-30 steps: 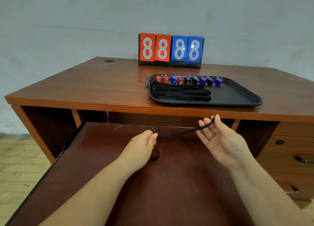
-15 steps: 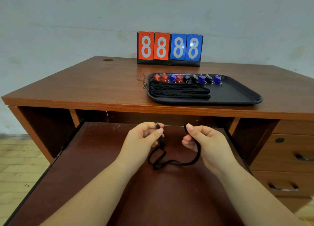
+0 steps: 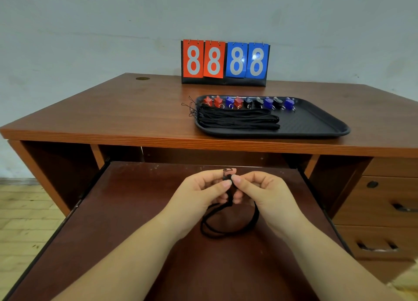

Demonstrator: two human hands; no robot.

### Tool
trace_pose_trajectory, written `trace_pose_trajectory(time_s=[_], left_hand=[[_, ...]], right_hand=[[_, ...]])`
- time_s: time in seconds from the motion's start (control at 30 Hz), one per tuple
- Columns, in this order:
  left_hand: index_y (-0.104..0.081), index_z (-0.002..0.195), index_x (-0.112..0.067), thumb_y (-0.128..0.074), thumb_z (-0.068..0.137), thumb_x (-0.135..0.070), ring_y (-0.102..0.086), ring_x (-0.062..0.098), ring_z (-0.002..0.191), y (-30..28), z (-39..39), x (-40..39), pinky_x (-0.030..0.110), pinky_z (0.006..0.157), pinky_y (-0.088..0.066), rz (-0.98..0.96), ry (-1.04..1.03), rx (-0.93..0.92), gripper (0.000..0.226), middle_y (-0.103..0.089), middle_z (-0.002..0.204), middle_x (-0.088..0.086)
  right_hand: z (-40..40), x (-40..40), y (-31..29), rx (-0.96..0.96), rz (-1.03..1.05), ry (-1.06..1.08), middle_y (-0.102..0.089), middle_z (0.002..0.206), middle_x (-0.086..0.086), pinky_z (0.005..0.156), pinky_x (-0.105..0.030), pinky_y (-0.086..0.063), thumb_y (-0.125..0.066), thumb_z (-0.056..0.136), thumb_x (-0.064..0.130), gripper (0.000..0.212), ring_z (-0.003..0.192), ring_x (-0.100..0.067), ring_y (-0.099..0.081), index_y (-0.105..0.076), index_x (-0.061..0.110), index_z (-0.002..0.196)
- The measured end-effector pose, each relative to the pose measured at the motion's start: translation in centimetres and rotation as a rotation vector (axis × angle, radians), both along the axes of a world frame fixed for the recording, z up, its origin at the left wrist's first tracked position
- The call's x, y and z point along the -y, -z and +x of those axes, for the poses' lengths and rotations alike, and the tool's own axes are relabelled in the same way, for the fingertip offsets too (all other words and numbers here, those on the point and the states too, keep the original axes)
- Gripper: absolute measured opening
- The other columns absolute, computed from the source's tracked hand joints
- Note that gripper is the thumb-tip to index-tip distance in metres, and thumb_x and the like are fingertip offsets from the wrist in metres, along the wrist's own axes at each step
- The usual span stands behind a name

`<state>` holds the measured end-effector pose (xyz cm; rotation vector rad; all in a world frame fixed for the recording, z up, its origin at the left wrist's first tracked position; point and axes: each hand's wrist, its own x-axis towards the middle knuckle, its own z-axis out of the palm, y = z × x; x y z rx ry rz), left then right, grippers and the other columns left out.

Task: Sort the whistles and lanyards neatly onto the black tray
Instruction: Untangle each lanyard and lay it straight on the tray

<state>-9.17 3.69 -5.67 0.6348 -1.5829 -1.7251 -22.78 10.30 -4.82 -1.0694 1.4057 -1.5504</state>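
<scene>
A black lanyard (image 3: pixel 228 229) hangs in a loop over the pull-out shelf (image 3: pixel 126 221). My left hand (image 3: pixel 201 193) and my right hand (image 3: pixel 260 192) meet fingertip to fingertip, both pinching its top end. On the desk stands the black tray (image 3: pixel 321 124). Along its far edge runs a row of several red, blue and black whistles (image 3: pixel 248 102). In front of them, at the tray's left, lie several black lanyards (image 3: pixel 237 119) side by side, their thin end cords hanging over the rim.
A flip scoreboard (image 3: pixel 225 63) showing 8888 stands behind the tray on the wooden desk (image 3: pixel 113 115). Drawers (image 3: pixel 384 210) with dark handles are at the right. A cable hole (image 3: pixel 143 78) sits at the desk's far left.
My hands have come together, from stretching the lanyard out taut to pinching both its ends at one spot. The lanyard now hangs folded in a loop.
</scene>
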Motion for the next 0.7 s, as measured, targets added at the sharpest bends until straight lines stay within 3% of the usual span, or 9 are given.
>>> trace_pose_trajectory(time_s=[0.17,0.3,0.47,0.57,0.63,0.7], left_hand=[[-0.069,0.098,-0.014,-0.06,0.085,-0.005,-0.059,0.006,0.066,-0.1,0.0,-0.1,0.017,0.065,-0.05,0.004,-0.009,-0.008,0.019,-0.067,0.079,0.0],[-0.068,0.093,-0.012,-0.062,0.084,-0.004,-0.061,0.006,0.065,-0.1,0.1,0.0,0.017,0.063,-0.051,0.018,-0.026,-0.018,0.014,-0.069,0.072,-0.002],[-0.072,0.08,-0.018,-0.065,0.08,-0.006,-0.065,0.007,0.07,-0.3,0.1,-0.1,0.016,0.064,-0.05,0.028,-0.081,-0.034,0.014,-0.071,0.074,-0.002],[-0.074,0.067,-0.023,-0.067,0.077,-0.006,-0.065,0.012,0.07,-0.3,0.0,-0.1,0.022,0.07,-0.053,0.056,-0.093,-0.051,0.021,-0.07,0.07,-0.001],[-0.073,0.07,-0.021,-0.067,0.077,-0.008,-0.061,0.015,0.067,-0.1,0.0,0.0,0.027,0.072,-0.051,0.047,-0.092,-0.054,0.016,-0.066,0.064,0.002],[-0.071,0.076,-0.017,-0.066,0.079,-0.008,-0.062,0.015,0.069,0.0,0.0,0.0,0.026,0.072,-0.05,0.032,-0.084,-0.065,0.011,-0.066,0.064,0.004]], right_hand=[[0.1,-0.1,0.0,-0.028,-0.02,-0.019,-0.065,0.054,-0.003,0.054,-0.015,-0.048,-0.068,0.078,0.018,0.013,0.051,-0.01,-0.061,-0.069,0.005,0.075],[0.1,-0.1,0.0,-0.073,-0.026,-0.017,-0.064,0.056,-0.001,0.055,-0.011,-0.045,-0.061,0.087,0.019,0.018,0.051,-0.005,-0.059,-0.069,0.006,0.078],[0.1,0.3,0.7,-0.275,0.057,-0.061,-0.059,0.062,0.006,0.068,-0.022,-0.044,-0.047,0.095,0.032,0.028,0.062,-0.007,-0.054,-0.066,0.02,0.078],[0.4,0.4,1.0,-0.264,0.11,-0.11,-0.058,0.068,0.001,0.073,-0.032,-0.041,-0.043,0.097,0.034,0.033,0.067,-0.01,-0.053,-0.067,0.018,0.081],[0.5,0.5,1.2,-0.228,0.106,-0.155,-0.065,0.08,-0.011,0.081,-0.04,-0.044,-0.046,0.092,0.043,0.035,0.08,-0.02,-0.057,-0.07,0.022,0.077],[0.5,0.5,1.2,-0.189,0.086,-0.174,-0.066,0.085,-0.007,0.088,-0.041,-0.044,-0.045,0.084,0.047,0.035,0.091,-0.025,-0.059,-0.067,0.026,0.067]])
